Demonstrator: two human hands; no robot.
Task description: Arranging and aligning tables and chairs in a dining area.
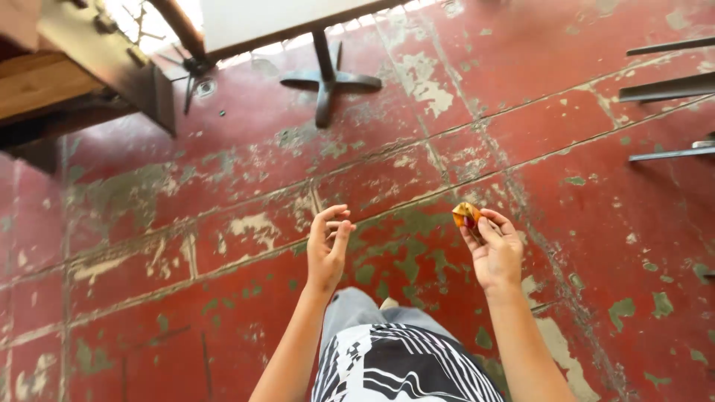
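Note:
My right hand (pixel 493 253) is raised in front of me, its fingertips pinching a small folded piece (pixel 465 215) coloured yellow, orange and red. My left hand (pixel 328 246) is held up a little to the left of it, fingers apart and slightly curled, holding nothing. The two hands are apart, with worn floor showing between them. Below them I see my black-and-white patterned shirt (pixel 402 365) and grey trousers (pixel 354 309).
The floor (pixel 223 260) is red with peeling paint and grooves. A cross-shaped metal table base (pixel 328 82) stands at the top centre under a white tabletop (pixel 275 18). Wooden furniture (pixel 67 74) is at the top left. Dark metal bars (pixel 666 89) jut in from the right edge.

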